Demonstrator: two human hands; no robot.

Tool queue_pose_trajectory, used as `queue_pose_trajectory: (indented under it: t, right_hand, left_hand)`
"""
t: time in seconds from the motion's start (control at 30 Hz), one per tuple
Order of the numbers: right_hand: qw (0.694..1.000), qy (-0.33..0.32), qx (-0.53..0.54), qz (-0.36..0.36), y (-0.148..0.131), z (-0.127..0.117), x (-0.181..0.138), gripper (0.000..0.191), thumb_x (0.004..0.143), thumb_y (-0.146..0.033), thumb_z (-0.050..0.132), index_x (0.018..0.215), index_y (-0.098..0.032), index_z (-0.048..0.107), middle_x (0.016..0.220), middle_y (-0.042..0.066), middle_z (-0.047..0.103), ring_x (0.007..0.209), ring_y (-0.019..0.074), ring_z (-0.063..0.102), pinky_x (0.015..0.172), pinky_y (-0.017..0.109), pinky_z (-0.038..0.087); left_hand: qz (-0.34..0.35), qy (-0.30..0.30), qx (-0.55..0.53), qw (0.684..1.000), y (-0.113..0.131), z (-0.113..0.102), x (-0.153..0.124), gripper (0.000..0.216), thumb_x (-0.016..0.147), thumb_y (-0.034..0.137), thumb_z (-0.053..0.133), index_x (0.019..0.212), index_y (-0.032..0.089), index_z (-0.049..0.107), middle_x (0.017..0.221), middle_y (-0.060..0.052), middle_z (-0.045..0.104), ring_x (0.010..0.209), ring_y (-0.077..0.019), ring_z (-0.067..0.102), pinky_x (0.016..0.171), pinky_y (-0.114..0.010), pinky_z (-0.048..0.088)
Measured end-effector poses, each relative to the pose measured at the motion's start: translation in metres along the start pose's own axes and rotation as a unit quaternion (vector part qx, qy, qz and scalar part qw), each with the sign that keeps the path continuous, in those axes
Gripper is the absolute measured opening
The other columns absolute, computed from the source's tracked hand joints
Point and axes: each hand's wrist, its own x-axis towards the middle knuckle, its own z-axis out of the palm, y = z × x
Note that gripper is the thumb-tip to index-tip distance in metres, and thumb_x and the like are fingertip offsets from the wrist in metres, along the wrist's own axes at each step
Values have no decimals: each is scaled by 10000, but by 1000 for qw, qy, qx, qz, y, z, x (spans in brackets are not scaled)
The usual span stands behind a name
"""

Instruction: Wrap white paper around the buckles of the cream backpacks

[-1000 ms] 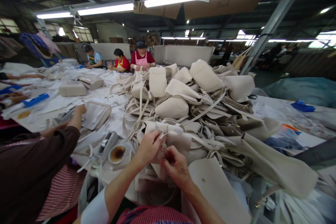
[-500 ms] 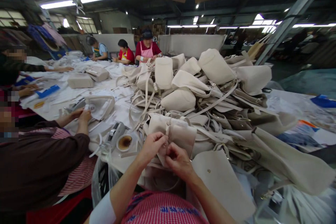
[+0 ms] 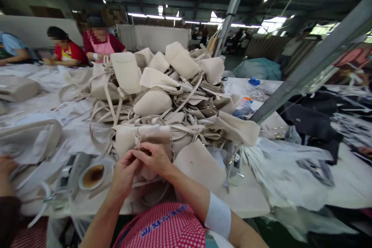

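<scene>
Cream leather-like bags fill this moment, and the work in hand looks like fine finishing on one of them. At the far left edge a co-worker's hand (image 3: 6,164) rests near another pale bag (image 3: 29,141) on the desk (image 3: 252,201). Just right of that lie a grey tool (image 3: 74,168) and a small dish of brown liquid (image 3: 92,175), possibly glue, close to the person's left forearm. The left hand (image 3: 123,172) is closed, fingertips pinching a fold of the cream bag (image 3: 145,137) that lies at the desk's near edge, at the foot of the heap. The right hand (image 3: 154,159) touches it, also closed, its fingers curled over the same spot on the bag's front; what sits between the fingertips is hidden. Behind and to the right rises the pile of finished-looking bags (image 3: 162,85), straps trailing. A loose flap (image 3: 200,164) lies just right of the right hand.

My judgement is that a small fitting or strap end is being worked. The next move calls for a steady pinch from both hands and keeping the bag from sliding against the pile.
</scene>
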Motion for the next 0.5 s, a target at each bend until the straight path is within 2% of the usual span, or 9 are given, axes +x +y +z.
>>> queue_pose_trajectory:
  t: [0.07, 0.13, 0.27, 0.4, 0.47, 0.5]
  right_hand:
    - [1000, 15, -4, -5, 1, 2, 8, 293, 844, -352, 599, 604, -202, 520, 559, -62, 421, 581, 100, 393, 553, 237, 308]
    - [999, 24, 31, 15, 5, 3, 12, 317, 831, -317, 591, 560, -202, 473, 537, -66, 396, 559, 96, 378, 531, 234, 293]
    - [987, 25, 128, 95, 14, 1, 16, 290, 806, -315, 608, 566, -203, 488, 520, -75, 384, 510, 86, 362, 476, 225, 278]
    - [980, 38, 162, 110, 17, -3, 24, 279, 802, -317, 649, 585, -188, 529, 523, -73, 406, 494, 72, 350, 459, 216, 272]
    - [973, 8, 192, 128, 16, -12, 25, 244, 801, -365, 672, 660, -187, 584, 517, -75, 442, 465, 72, 372, 446, 209, 299]
    - [968, -28, 211, 135, 15, -21, 24, 240, 799, -405, 681, 720, -187, 616, 532, -70, 482, 460, 75, 410, 448, 204, 330]
  left_hand:
    - [-20, 12, -44, 999, -2, 1, 4, 371, 534, 332, 909, 795, 148, 722, 747, 5, 688, 719, -107, 596, 665, -164, 495]
    - [-51, 22, -87, 995, -2, 3, 5, 404, 474, 311, 939, 770, 144, 722, 757, 2, 696, 705, -96, 605, 660, -154, 511]
    - [-96, 16, -115, 989, 0, 7, 7, 435, 425, 248, 959, 780, 142, 731, 767, 1, 697, 698, -93, 630, 659, -149, 538]
    - [-111, -4, -104, 988, -3, 13, 9, 448, 420, 223, 962, 796, 124, 739, 758, -15, 702, 679, -89, 628, 638, -133, 538]
    - [-121, -6, -102, 987, -5, 16, 11, 448, 415, 237, 964, 780, 112, 737, 744, -26, 704, 643, -91, 620, 598, -137, 536]
    - [-125, -8, -101, 987, -6, 16, 13, 440, 422, 242, 961, 775, 107, 736, 745, -35, 708, 638, -97, 621, 594, -147, 542]
